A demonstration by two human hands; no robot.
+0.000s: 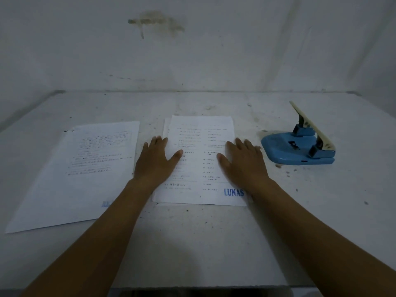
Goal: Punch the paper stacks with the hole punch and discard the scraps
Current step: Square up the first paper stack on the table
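Observation:
A stack of printed white paper [199, 144] lies flat in the middle of the table, with a blue "LUNAS" mark near its lower right corner. My left hand [155, 160] rests palm down on its left edge, fingers spread. My right hand [244, 161] lies flat on its right edge, also spread. A second paper stack [85, 174] lies at an angle to the left, untouched. A blue hole punch [300, 148] with a raised cream lever stands on the table to the right, a little beyond my right hand.
The white table [203, 243] is stained and speckled with small dark bits, mostly around the punch. A stained white wall [192, 50] rises behind the table's far edge. The table's near edge runs along the bottom of the view.

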